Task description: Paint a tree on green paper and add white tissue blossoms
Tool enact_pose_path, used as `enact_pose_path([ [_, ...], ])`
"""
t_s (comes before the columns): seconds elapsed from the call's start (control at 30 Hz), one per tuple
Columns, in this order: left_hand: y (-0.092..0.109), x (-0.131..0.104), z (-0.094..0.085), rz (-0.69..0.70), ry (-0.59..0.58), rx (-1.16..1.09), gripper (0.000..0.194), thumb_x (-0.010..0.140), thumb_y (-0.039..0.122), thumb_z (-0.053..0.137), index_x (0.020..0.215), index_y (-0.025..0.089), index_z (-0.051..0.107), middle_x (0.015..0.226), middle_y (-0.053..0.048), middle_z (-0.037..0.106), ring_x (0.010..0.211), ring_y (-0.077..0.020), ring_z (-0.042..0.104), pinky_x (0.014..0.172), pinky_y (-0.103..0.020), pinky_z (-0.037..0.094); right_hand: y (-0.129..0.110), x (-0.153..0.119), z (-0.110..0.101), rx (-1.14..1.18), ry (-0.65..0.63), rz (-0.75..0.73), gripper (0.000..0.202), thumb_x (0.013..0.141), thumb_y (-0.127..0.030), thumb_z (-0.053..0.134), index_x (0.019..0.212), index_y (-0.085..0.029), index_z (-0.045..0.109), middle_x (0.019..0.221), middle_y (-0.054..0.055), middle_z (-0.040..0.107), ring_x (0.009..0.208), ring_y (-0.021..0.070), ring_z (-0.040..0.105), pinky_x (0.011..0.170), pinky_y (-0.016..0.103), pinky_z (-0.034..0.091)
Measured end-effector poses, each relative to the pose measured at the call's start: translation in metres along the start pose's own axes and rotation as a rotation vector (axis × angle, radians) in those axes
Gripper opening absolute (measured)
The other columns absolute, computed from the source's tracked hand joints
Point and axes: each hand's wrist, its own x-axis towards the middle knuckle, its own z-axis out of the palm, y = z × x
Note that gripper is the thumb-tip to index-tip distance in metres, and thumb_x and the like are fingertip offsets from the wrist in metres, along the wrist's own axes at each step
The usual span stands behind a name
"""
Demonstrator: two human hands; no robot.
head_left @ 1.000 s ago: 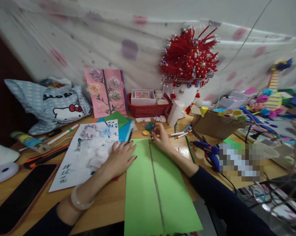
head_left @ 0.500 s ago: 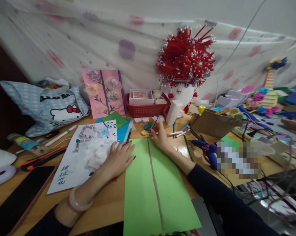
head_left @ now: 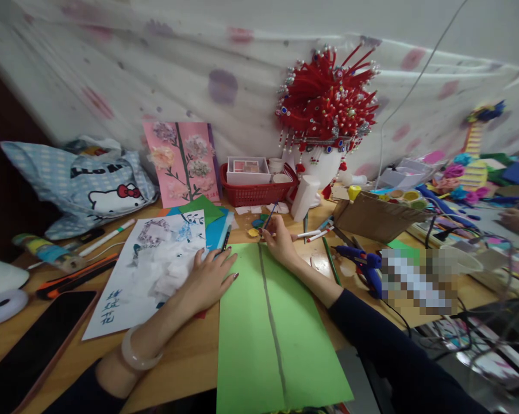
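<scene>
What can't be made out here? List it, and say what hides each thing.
All in the head view:
- Tip of the thin blue paintbrush in the right hand: too small to read.
- Lower left corner of the light-green paper sheet: cut off by the bottom edge.
- Middle of the white drawn-on paper sheet: covered by crumpled white pieces.
- Whatever lies behind the pixelated patch: masked.
- Another person's hand: blurred, cut off by the right edge.

Remote tally: wearer's left hand [head_left: 210, 277] and right hand [head_left: 281, 244], two; brush [head_left: 271, 215], one; long light-green sheet [head_left: 242, 339], one.
From my distant seat I count one grey line [head_left: 272, 319] on that sheet, two white pens [head_left: 308, 234] near the right hand, one phone [head_left: 43, 348], one bracelet [head_left: 138, 356], one red basket [head_left: 259, 196], one checked bag [head_left: 76, 187], one red headdress [head_left: 323, 103], one pink flower picture [head_left: 166, 191].
</scene>
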Motion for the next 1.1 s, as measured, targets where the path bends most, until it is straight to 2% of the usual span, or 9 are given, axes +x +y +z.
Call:
enact_pose_path([
  [0.07, 0.0, 0.0, 0.001, -0.001, 0.002, 0.002, 0.041, 0.097, 0.036, 0.034, 0.134, 0.022, 0.048, 0.143, -0.008, 0.047, 0.125, -0.0306, 0.043, 0.103, -0.06, 0.024, 0.0, 0.0, -0.001, -0.008, 0.038, -0.01, 0.015, 0.081, -0.027, 0.052, 0.091, -0.023, 0.042, 0.076, -0.001, 0.052, 0.067, 0.0169, 0.053, 0.062, 0.031, 0.045],
  [0.23, -0.002, 0.0, 0.003, 0.009, 0.019, 0.009, 0.042, 0.098, 0.036, 0.033, 0.134, 0.022, 0.048, 0.143, -0.008, 0.047, 0.125, -0.0307, 0.043, 0.103, -0.061, 0.024, 0.002, 0.001, -0.002, 0.023, -0.034, -0.008, 0.017, 0.082, -0.029, 0.053, 0.093, -0.024, 0.041, 0.072, -0.002, 0.05, 0.064, 0.0165, 0.052, 0.059, 0.031, 0.046],
  [0.43, -0.001, 0.0, 0.002, -0.002, 0.002, 0.0, 0.041, 0.097, 0.035, 0.033, 0.134, 0.023, 0.049, 0.143, -0.008, 0.047, 0.125, -0.0307, 0.043, 0.103, -0.06, 0.024, 0.005, 0.014, -0.014, 0.086, 0.182, -0.04, 0.015, 0.083, -0.031, 0.052, 0.09, -0.024, 0.04, 0.081, 0.001, 0.053, 0.071, 0.0177, 0.057, 0.062, 0.032, 0.049],
  [0.57, -0.002, 0.0, 0.003, -0.001, -0.002, 0.0, 0.042, 0.098, 0.037, 0.033, 0.135, 0.023, 0.048, 0.144, -0.008, 0.046, 0.125, -0.0308, 0.042, 0.104, -0.06, 0.023, 0.015, 0.027, -0.025, 0.006, 0.283, -0.054, 0.016, 0.081, -0.028, 0.052, 0.089, -0.023, 0.039, 0.077, 0.001, 0.054, 0.07, 0.0177, 0.056, 0.064, 0.031, 0.049],
  [0.93, -0.002, -0.001, 0.006, 0.006, 0.032, 0.011, 0.043, 0.098, 0.039, 0.03, 0.134, 0.025, 0.048, 0.142, -0.008, 0.048, 0.124, -0.0306, 0.043, 0.104, -0.058, 0.022, 0.033, 0.031, -0.02, -0.085, 0.206, -0.02, 0.012, 0.078, -0.025, 0.048, 0.086, -0.024, 0.039, 0.078, 0.001, 0.056, 0.071, 0.019, 0.058, 0.064, 0.032, 0.047],
  [1.1, -0.004, -0.001, 0.009, 0.011, 0.054, 0.005, 0.042, 0.098, 0.039, 0.031, 0.134, 0.026, 0.048, 0.141, -0.008, 0.048, 0.123, -0.0298, 0.044, 0.104, -0.057, 0.023, 0.028, 0.032, -0.023, -0.069, 0.247, -0.032, 0.013, 0.08, -0.025, 0.049, 0.089, -0.023, 0.04, 0.079, 0.002, 0.056, 0.072, 0.0186, 0.057, 0.067, 0.033, 0.048],
])
